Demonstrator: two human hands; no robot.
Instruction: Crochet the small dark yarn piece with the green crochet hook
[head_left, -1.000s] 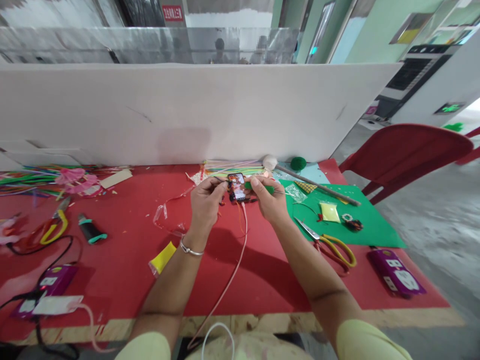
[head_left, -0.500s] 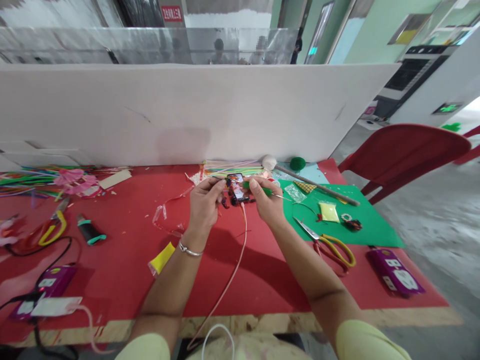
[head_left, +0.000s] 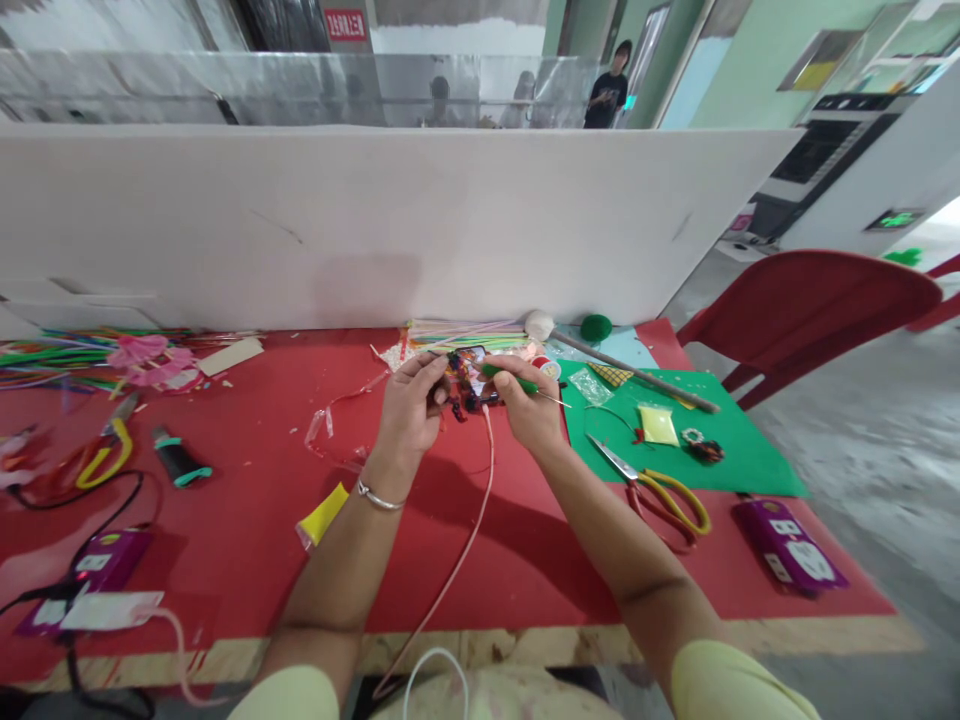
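My left hand (head_left: 412,400) pinches a small, dark, reddish-brown piece (head_left: 456,392) with dangling bits; its exact kind is too small to make out. My right hand (head_left: 531,402) is closed around a green-handled tool (head_left: 525,378) with a thin metal shaft sticking out to the right. The tool's other end meets the dark piece, or passes close to it; I cannot tell which. Behind the piece stands a phone (head_left: 478,358) with a lit screen, partly covered, and a pink cable (head_left: 486,490) runs from it toward me.
Scissors (head_left: 649,490) lie right of my arm, partly on a green sheet (head_left: 750,465), with a yellow packet (head_left: 658,425) and a grey rod (head_left: 637,372). Purple boxes (head_left: 791,545) sit at both sides. A utility knife (head_left: 180,460) and yellow-handled pliers (head_left: 109,450) are left. A white board (head_left: 480,230) stands behind.
The dark piece has shifted slightly and covers more of the phone. My right hand and the tool have moved a little left. A person has come into view in the background.
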